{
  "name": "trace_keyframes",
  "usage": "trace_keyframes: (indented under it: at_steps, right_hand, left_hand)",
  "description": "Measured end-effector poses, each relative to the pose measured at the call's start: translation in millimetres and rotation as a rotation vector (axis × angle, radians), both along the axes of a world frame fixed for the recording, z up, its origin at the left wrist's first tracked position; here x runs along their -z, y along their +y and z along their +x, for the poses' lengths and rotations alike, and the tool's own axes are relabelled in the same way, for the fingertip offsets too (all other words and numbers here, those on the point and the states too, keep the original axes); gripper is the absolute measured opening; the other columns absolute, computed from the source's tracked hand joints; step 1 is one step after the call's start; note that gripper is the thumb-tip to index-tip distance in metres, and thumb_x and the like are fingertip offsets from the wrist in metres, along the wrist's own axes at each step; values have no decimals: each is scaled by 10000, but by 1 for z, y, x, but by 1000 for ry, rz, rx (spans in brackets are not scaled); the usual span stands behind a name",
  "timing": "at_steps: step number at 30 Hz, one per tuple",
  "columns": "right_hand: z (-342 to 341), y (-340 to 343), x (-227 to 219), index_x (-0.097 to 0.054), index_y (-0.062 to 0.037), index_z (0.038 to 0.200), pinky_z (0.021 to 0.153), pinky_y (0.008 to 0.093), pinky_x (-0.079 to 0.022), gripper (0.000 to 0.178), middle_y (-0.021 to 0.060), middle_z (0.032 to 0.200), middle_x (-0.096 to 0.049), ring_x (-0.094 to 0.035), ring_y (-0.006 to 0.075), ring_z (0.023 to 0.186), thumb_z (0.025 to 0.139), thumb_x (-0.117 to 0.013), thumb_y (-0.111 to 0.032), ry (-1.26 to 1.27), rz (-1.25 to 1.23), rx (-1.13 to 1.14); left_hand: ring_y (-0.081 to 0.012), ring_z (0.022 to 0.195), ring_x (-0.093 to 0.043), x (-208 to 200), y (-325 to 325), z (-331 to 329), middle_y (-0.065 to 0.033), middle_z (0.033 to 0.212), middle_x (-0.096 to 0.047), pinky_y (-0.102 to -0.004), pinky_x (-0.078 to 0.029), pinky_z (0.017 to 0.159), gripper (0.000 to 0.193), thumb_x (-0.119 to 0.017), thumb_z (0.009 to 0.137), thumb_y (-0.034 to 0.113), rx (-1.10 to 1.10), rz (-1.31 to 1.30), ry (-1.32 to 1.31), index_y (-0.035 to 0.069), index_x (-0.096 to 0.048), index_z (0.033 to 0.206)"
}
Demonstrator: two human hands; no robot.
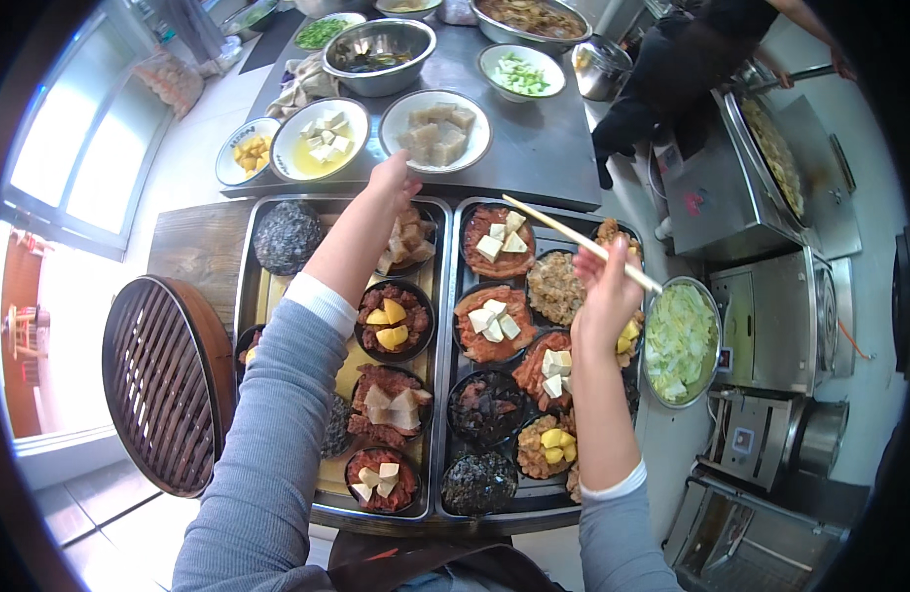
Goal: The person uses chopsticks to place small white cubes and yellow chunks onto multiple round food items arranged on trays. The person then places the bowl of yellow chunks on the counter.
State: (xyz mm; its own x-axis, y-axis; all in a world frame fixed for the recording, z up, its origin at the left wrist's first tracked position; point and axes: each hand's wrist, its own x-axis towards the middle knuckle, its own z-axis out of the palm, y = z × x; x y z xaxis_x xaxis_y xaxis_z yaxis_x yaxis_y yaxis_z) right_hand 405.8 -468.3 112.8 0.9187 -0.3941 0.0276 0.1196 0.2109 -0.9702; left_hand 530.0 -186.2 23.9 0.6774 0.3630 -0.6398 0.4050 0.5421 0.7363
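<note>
My left hand reaches over a tray to the white bowl of translucent grey jelly chunks. Its fingers are closed at the bowl's near left rim, partly hidden by the hand itself. In my right hand is a pair of light wooden chopsticks, pointing up and left over the right tray. Below them, small black bowls hold reddish meat slices, some topped with white tofu cubes. My left forearm covers part of the left tray, where jelly chunks and yellow pieces top other bowls.
Bowls of tofu in yellow liquid and yellow chunks stand on the steel table, with a metal bowl behind. A bamboo steamer sits left; chopped cabbage right. Another person stands far right by a large pan.
</note>
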Motion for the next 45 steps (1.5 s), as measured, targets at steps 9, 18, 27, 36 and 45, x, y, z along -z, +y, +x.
trace_keyframes:
  at_steps: [9, 18, 27, 36, 45]
  right_hand:
    - [140, 100, 27, -729, 11, 950, 533, 218, -469, 210, 65, 707, -688, -630, 84, 600, 872, -708, -183, -334, -471, -395]
    - [191, 117, 63, -722, 39, 939, 527, 208, -492, 283, 74, 708, -690, -603, 77, 567, 888, -693, -238, -80, -290, -468]
    - [179, 128, 54, -718, 60, 902, 541, 217, -479, 303, 66, 691, -678, -600, 86, 568, 887, -693, -242, -201, -450, -555]
    - [160, 145, 48, -720, -32, 806, 583, 342, -476, 229, 118, 650, -635, -632, 267, 606, 859, -693, -253, -472, -805, -351]
    - [173, 155, 48, -719, -57, 778, 592, 392, -483, 254, 143, 699, -643, -614, 341, 638, 868, -656, -286, -607, -1094, -352]
  left_hand:
    - [-321, 1202, -515, -37, 14, -59, -208, 1389, -421, -390, -472, 988, 500, -534, 940, 171, 20, 10, -180, -79, -372, 1343]
    - [-209, 1178, -558, -86, -37, -290, -117, 1296, -549, -334, -460, 981, 360, -507, 949, 77, 275, -150, -148, -12, -493, 1298]
    - [-190, 1167, -568, -73, -56, -391, -108, 1282, -567, -299, -447, 969, 315, -480, 976, 57, 267, -297, -9, -5, -506, 1283]
    - [-191, 1168, -567, -80, -61, -391, -107, 1270, -576, -303, -444, 971, 310, -474, 974, 48, 234, -329, -40, -5, -512, 1278]
    - [-195, 1145, -578, -73, -59, -403, -122, 1250, -584, -304, -453, 957, 313, -474, 969, 49, 186, -328, -29, -5, -513, 1275]
